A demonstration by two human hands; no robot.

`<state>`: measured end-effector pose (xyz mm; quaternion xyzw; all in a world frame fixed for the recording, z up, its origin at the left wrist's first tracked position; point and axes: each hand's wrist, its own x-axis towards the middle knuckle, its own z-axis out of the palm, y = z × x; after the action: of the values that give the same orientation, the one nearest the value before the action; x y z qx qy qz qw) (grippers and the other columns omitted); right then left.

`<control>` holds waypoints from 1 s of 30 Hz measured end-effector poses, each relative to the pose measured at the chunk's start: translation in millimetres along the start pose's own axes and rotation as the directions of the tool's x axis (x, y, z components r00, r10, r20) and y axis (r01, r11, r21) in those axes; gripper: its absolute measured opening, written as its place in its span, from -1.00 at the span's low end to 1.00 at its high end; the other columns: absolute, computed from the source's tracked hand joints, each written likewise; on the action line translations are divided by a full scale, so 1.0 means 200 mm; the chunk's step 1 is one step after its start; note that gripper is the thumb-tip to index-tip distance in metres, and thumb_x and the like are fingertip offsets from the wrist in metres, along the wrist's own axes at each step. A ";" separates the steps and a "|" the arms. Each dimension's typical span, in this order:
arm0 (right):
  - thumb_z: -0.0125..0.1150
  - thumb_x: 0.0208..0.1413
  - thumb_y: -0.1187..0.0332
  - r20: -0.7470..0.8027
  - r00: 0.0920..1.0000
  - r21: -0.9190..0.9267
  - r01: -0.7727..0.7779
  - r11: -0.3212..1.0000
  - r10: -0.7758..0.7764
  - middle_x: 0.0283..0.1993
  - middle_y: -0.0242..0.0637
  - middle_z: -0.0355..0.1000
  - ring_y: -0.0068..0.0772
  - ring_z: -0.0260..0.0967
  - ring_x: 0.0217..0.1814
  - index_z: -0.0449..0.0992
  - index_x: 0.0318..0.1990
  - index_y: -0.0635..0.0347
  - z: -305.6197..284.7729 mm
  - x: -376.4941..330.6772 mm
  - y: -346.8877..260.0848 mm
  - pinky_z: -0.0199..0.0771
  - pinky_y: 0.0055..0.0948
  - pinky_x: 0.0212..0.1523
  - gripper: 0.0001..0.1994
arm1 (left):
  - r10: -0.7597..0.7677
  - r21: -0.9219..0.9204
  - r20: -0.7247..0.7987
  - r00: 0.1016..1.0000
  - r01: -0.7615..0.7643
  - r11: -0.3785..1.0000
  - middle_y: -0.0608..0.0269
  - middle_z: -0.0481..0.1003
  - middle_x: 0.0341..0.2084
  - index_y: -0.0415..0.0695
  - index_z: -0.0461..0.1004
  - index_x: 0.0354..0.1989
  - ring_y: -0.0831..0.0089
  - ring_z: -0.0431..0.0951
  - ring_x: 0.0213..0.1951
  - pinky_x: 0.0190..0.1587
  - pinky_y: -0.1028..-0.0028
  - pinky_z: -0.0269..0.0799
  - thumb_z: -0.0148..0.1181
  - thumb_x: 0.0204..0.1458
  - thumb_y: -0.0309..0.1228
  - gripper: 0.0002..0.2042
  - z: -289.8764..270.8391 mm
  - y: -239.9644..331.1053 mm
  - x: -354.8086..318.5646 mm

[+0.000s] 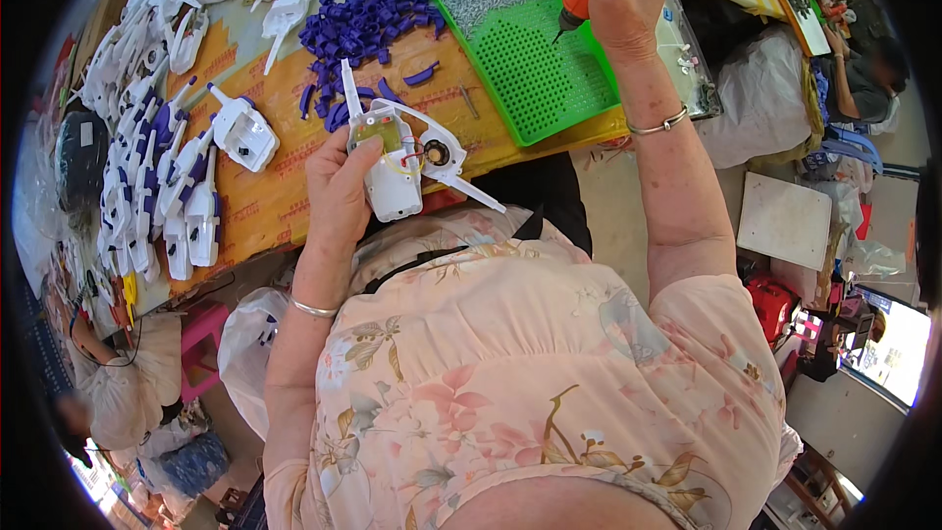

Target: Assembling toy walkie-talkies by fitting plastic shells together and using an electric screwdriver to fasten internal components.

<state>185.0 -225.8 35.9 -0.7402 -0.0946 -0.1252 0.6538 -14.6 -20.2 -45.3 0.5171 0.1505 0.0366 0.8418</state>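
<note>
Left hand (337, 182) grasping an opened white housing (396, 199), thumb on its inner board (390, 134), presumably for steadiness; right hand (624, 2) gripping an orange driver (579, 4), beside a green tray (581, 74) apparently kept within its reach.

Low on your left you have a bright pink plastic stool (208, 319), with a whitish, translucent plastic bag (247, 339) just beside it. Farther left is 1 co-worker in a pale top (147, 373), near a crumpled blue bundle (193, 463). On your right are a bulky white plastic sack (760, 88), a pale square board (785, 219), a glossy red item (772, 304) and 1 more person in dark grey (863, 80).
</note>
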 end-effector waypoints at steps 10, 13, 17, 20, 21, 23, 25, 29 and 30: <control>0.17 -0.02 0.47 0.074 0.990 0.286 0.091 0.954 -0.117 -0.65 -0.41 0.33 -0.65 0.21 -0.70 0.37 -0.52 0.20 0.00 -0.02 -0.03 0.19 -0.63 -0.67 -0.88 | -0.015 0.016 0.007 1.000 0.015 1.000 0.10 0.52 -0.28 -0.36 0.39 -0.08 0.46 0.56 -0.33 -0.26 0.51 0.50 0.04 0.05 -0.52 -0.73 -0.01 0.01 -0.01; 0.13 -0.01 0.49 0.130 0.949 0.613 0.152 0.775 -0.289 -0.58 -0.34 0.36 -0.59 0.28 -0.62 0.36 -0.45 0.27 0.01 -0.04 -0.07 0.26 -0.60 -0.58 -0.92 | -0.016 0.021 -0.004 1.000 0.016 1.000 0.09 0.52 -0.27 -0.36 0.38 -0.06 0.45 0.56 -0.33 -0.25 0.50 0.50 0.03 0.05 -0.52 -0.72 0.00 0.00 -0.01; 0.13 0.01 0.49 0.085 0.965 0.491 0.178 0.853 -0.250 -0.59 -0.32 0.33 -0.51 0.29 -0.63 0.34 -0.37 0.27 0.08 -0.21 -0.28 0.28 -0.54 -0.59 -0.91 | 0.034 0.098 -0.002 0.999 -0.033 0.995 0.19 0.53 -0.38 -0.33 0.43 -0.13 0.56 0.53 -0.42 -0.39 0.58 0.44 0.05 0.05 -0.47 -0.75 0.01 -0.01 0.00; 0.13 0.01 0.47 0.242 0.957 0.578 -0.009 0.816 -0.161 -0.58 -0.30 0.32 -0.45 0.29 -0.63 0.30 -0.20 0.25 0.16 -0.37 -0.36 0.31 -0.48 -0.58 -0.80 | 0.051 0.082 0.011 0.999 -0.051 0.995 0.22 0.53 -0.41 -0.33 0.44 -0.17 0.60 0.51 -0.45 -0.41 0.60 0.42 0.05 0.04 -0.45 -0.76 0.00 -0.03 0.02; 0.16 0.01 0.42 0.293 0.947 0.588 -0.069 0.806 -0.132 -0.52 -0.30 0.34 -0.46 0.31 -0.58 0.28 -0.16 0.23 0.19 -0.43 -0.38 0.35 -0.49 -0.51 -0.75 | 0.038 0.071 0.006 0.999 -0.039 0.997 0.22 0.53 -0.41 -0.34 0.44 -0.17 0.61 0.51 -0.44 -0.41 0.59 0.43 0.05 0.04 -0.45 -0.76 0.00 -0.04 0.01; 0.20 -0.02 0.43 0.326 0.941 0.511 -0.253 0.821 0.087 -0.46 -0.30 0.35 -0.49 0.33 -0.51 0.29 -0.18 0.20 0.26 -0.51 -0.46 0.36 -0.50 -0.43 -0.73 | 0.043 0.062 0.004 0.999 -0.043 0.997 0.22 0.53 -0.41 -0.34 0.44 -0.17 0.60 0.51 -0.44 -0.40 0.59 0.43 0.04 0.04 -0.46 -0.77 0.00 -0.03 0.01; 0.25 -0.09 0.51 0.292 0.888 0.783 -0.008 0.622 -0.356 -0.46 -0.33 0.36 -0.56 0.32 -0.49 0.30 -0.18 0.19 0.42 -0.44 -0.26 0.36 -0.53 -0.42 -0.69 | 0.048 0.051 0.012 0.999 -0.049 0.997 0.21 0.53 -0.41 -0.35 0.44 -0.17 0.60 0.51 -0.44 -0.40 0.59 0.44 0.04 0.04 -0.46 -0.77 0.01 -0.03 0.01; 0.33 -0.19 0.59 0.118 0.704 0.902 0.219 0.372 -0.700 -0.51 -0.39 0.37 -0.65 0.31 -0.52 0.37 -0.26 0.23 0.50 -0.43 -0.18 0.33 -0.61 -0.49 -0.69 | 0.059 0.038 0.035 0.998 -0.061 0.997 0.21 0.52 -0.35 -0.35 0.41 -0.13 0.60 0.52 -0.40 -0.36 0.58 0.46 0.05 0.06 -0.47 -0.76 -0.03 -0.05 0.01; 0.34 -0.19 0.60 0.134 0.702 0.892 0.222 0.394 -0.700 -0.53 -0.40 0.38 -0.66 0.30 -0.53 0.38 -0.29 0.24 0.51 -0.44 -0.16 0.32 -0.62 -0.51 -0.71 | 0.049 0.067 0.069 0.996 -0.053 0.996 0.19 0.52 -0.29 -0.35 0.38 -0.08 0.57 0.54 -0.37 -0.32 0.56 0.48 0.06 0.07 -0.47 -0.73 -0.04 -0.05 0.02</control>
<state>98.5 -118.9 27.3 -0.2869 -0.5151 -0.0558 0.8057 -14.9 -17.4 -58.7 0.5502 0.1100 0.0354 0.8270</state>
